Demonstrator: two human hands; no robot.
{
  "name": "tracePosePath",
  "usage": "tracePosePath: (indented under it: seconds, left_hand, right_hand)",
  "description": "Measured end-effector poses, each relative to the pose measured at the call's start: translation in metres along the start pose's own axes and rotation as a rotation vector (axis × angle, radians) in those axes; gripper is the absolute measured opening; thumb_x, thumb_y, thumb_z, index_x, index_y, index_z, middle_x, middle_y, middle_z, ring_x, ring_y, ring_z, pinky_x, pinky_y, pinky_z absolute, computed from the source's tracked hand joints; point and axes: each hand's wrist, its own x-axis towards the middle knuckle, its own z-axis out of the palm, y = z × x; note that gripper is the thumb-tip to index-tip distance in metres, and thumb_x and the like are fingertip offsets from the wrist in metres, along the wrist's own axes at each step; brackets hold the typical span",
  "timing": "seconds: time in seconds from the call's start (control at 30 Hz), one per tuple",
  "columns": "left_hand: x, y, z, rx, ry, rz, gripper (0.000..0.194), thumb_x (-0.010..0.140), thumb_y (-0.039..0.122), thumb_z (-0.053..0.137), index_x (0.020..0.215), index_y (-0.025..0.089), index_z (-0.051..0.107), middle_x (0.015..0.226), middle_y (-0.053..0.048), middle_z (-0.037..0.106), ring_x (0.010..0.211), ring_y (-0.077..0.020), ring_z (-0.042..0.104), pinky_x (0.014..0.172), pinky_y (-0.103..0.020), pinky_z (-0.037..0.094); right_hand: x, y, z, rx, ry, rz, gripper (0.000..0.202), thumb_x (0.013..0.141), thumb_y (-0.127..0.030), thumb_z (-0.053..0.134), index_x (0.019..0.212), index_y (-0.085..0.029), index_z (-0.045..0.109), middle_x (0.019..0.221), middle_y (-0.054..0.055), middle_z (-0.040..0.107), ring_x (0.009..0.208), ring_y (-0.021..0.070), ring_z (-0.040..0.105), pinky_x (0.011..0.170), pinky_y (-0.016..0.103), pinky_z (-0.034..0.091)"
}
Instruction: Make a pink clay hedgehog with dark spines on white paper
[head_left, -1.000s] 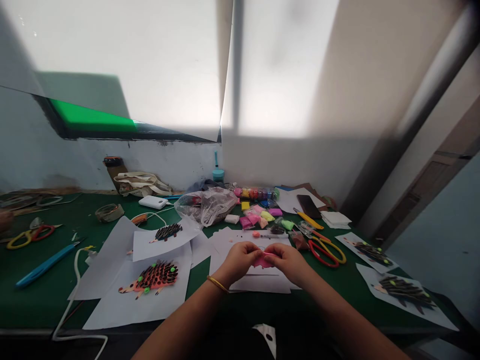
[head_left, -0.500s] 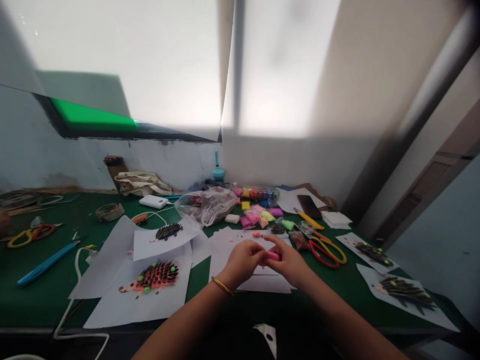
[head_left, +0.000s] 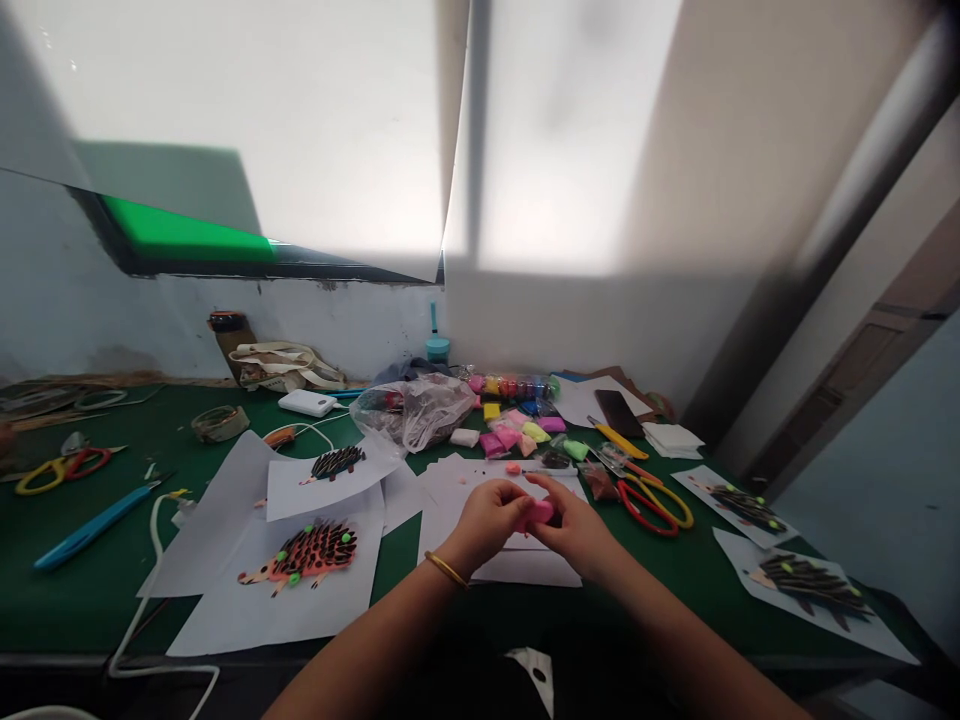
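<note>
A piece of pink clay [head_left: 537,513] is pinched between my two hands, above white paper sheets [head_left: 442,520] at the middle of the table. My left hand [head_left: 491,518], with a gold bangle at the wrist, grips its left side. From the right, the fingers of my right hand [head_left: 571,520] close round the same piece. A small coral-pink lump [head_left: 513,468] and tiny dark bits lie on the paper just behind my hands.
Red-yellow scissors [head_left: 652,505], a phone [head_left: 619,412] and hedgehog pictures [head_left: 810,585] lie to the right. Clay packets [head_left: 510,435] and a plastic bag [head_left: 416,410] sit behind. At left are another hedgehog picture [head_left: 307,555], a blue cutter [head_left: 94,528] and a white cable [head_left: 155,540].
The pink clay looks rounder and wider between my fingers, where it looked like a longer piece before. My hands have shifted only slightly.
</note>
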Motion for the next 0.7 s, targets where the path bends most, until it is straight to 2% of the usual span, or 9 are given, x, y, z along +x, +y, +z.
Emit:
tracePosePath:
  seconds: [0.1,0.17,0.27,0.33,0.4,0.57,0.63,0.7]
  left_hand:
    - [0.0,0.0,0.001,-0.031,-0.005,0.013,0.032,0.085,0.041,0.052,0.09,0.015,0.07,0.081,-0.005,0.069,0.071,-0.0163,0.061,0.063,-0.026,0.046]
    - [0.0,0.0,0.001,-0.052,-0.04,0.035,0.035,0.084,0.044,0.054,0.096,0.016,0.07,0.087,-0.005,0.07,0.074,-0.0169,0.062,0.064,-0.027,0.046]
    - [0.0,0.0,0.002,-0.033,-0.041,0.019,0.028,0.077,0.04,0.062,0.084,0.015,0.07,0.076,-0.004,0.068,0.067,-0.0163,0.061,0.06,-0.026,0.046]
    - [0.001,0.001,0.002,-0.011,0.015,0.0,0.022,0.077,0.035,0.062,0.076,0.014,0.068,0.069,-0.003,0.065,0.062,-0.0148,0.059,0.057,-0.025,0.045]
    - [0.0,0.003,0.002,-0.031,0.038,-0.017,0.021,0.078,0.034,0.059,0.076,0.014,0.066,0.067,-0.002,0.064,0.059,-0.0135,0.057,0.054,-0.024,0.043]
    - [-0.002,0.011,0.002,-0.226,-0.081,-0.022,0.035,0.084,0.046,0.056,0.091,0.013,0.067,0.076,-0.004,0.067,0.06,-0.0128,0.058,0.053,-0.023,0.045]
    - [-0.002,0.011,0.003,-0.263,-0.095,0.003,0.032,0.078,0.044,0.064,0.088,0.013,0.068,0.077,-0.004,0.067,0.062,-0.0137,0.06,0.056,-0.024,0.048]
    - [-0.002,0.01,0.005,-0.267,-0.065,0.003,0.025,0.073,0.038,0.07,0.078,0.013,0.067,0.07,-0.003,0.065,0.061,-0.0142,0.06,0.058,-0.025,0.05]
  right_hand:
    - [0.0,0.0,-0.001,0.032,-0.004,-0.003,0.07,0.07,-0.026,0.065,0.137,-0.025,0.043,0.074,-0.004,0.06,0.063,0.0135,0.056,0.059,0.025,0.045]
    - [-0.001,-0.002,-0.001,0.026,-0.007,-0.011,0.07,0.071,-0.026,0.065,0.138,-0.027,0.043,0.074,-0.004,0.06,0.063,0.0137,0.056,0.059,0.025,0.046]
    - [-0.002,-0.006,-0.001,0.005,-0.014,-0.019,0.07,0.072,-0.028,0.067,0.138,-0.026,0.043,0.075,-0.003,0.061,0.064,0.0139,0.055,0.062,0.026,0.046]
    - [-0.002,-0.007,-0.002,0.048,-0.043,-0.017,0.073,0.071,-0.031,0.069,0.139,-0.025,0.043,0.077,-0.003,0.062,0.067,0.0147,0.056,0.064,0.027,0.047]
    - [-0.002,-0.007,-0.004,0.123,-0.082,-0.021,0.074,0.073,-0.035,0.069,0.141,-0.024,0.041,0.078,-0.002,0.062,0.07,0.0158,0.057,0.067,0.029,0.048]
    - [-0.001,-0.004,-0.005,0.154,-0.052,-0.047,0.065,0.08,-0.032,0.061,0.141,-0.024,0.041,0.073,-0.002,0.06,0.071,0.0163,0.059,0.066,0.028,0.048]
    - [-0.001,-0.001,-0.003,0.146,-0.043,-0.044,0.065,0.079,-0.031,0.061,0.141,-0.024,0.041,0.073,-0.002,0.061,0.069,0.0155,0.059,0.065,0.028,0.048]
    - [0.0,0.002,-0.001,0.143,-0.04,-0.045,0.065,0.08,-0.03,0.061,0.141,-0.024,0.041,0.075,-0.003,0.062,0.067,0.0145,0.058,0.065,0.028,0.048]
